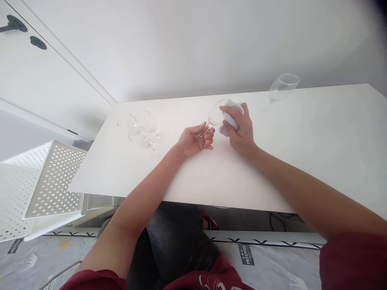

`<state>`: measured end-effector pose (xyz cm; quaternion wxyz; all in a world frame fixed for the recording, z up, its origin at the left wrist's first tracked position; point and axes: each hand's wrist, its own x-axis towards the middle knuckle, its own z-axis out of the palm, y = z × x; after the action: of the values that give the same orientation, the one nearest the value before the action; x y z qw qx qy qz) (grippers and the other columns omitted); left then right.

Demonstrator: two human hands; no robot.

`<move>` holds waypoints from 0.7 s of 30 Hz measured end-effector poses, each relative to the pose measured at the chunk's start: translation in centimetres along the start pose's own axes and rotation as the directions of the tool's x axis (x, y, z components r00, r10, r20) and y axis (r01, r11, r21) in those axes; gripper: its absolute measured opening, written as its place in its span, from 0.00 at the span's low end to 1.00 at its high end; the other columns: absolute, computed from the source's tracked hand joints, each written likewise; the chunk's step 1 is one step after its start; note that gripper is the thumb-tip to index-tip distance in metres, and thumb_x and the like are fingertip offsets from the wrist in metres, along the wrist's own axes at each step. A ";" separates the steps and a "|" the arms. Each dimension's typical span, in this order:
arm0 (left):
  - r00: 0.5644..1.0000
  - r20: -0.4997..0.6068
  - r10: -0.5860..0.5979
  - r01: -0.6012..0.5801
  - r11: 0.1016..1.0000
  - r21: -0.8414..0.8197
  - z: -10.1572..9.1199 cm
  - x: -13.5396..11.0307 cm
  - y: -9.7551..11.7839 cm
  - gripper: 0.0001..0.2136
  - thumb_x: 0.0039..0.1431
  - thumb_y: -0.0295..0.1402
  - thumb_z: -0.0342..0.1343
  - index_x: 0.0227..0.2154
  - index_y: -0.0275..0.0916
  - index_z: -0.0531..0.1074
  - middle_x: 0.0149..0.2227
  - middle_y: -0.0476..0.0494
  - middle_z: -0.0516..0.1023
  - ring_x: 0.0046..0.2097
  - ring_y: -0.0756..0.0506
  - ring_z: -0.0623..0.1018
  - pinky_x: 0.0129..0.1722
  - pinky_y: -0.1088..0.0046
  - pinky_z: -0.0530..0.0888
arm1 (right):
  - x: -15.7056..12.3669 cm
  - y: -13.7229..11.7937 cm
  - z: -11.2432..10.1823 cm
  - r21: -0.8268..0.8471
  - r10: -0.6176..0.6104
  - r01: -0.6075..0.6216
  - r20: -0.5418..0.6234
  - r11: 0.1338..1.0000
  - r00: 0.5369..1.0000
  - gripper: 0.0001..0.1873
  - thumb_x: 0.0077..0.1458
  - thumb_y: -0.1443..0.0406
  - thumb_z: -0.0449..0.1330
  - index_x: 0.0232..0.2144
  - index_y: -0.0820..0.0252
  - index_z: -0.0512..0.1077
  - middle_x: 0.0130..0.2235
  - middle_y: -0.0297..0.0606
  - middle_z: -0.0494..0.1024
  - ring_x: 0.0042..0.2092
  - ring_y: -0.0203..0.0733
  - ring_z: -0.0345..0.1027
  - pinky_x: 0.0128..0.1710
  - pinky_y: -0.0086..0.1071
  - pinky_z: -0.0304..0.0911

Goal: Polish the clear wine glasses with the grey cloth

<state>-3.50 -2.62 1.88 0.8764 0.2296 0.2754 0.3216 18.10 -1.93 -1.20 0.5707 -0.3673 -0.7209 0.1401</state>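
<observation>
A clear wine glass (215,116) is tilted above the white table, its bowl up and to the right. My left hand (193,141) holds it low, with the stem and foot between thumb and curled fingers. My right hand (243,131) is closed around a white cloth (231,114) pressed against the bowl's right side. Part of the rim is hidden behind the cloth and fingers. To the left, three clear stemmed glasses (137,134) stand close together on the table. Another clear glass (283,85) stands upright near the back edge, right of my hands.
The white table (302,137) meets a pale wall at the back. White perforated baskets (57,177) stand off its left end. A white door with dark handles (16,23) is at upper left. Dark cables (278,220) lie below the front edge, and grey patterned fabric (269,264) lies nearest me.
</observation>
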 end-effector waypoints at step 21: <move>0.786 -0.134 0.603 -0.599 0.797 0.074 -0.2 2.0 -1.1 0.11 0.71 0.27 0.62 0.53 0.44 0.75 0.63 0.48 0.78 0.61 0.48 0.80 0.55 0.71 0.79 | 0.0 -1.2 0.3 0.222 0.212 -0.219 0.052 0.950 0.976 0.19 0.66 0.46 0.65 0.54 0.42 0.78 0.50 0.37 0.81 0.53 0.54 0.77 0.58 0.56 0.73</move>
<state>-1.84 -1.91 0.45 0.7019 0.2922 0.2577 0.5963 17.39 -2.72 -0.52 0.5801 -0.3745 -0.6637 0.2877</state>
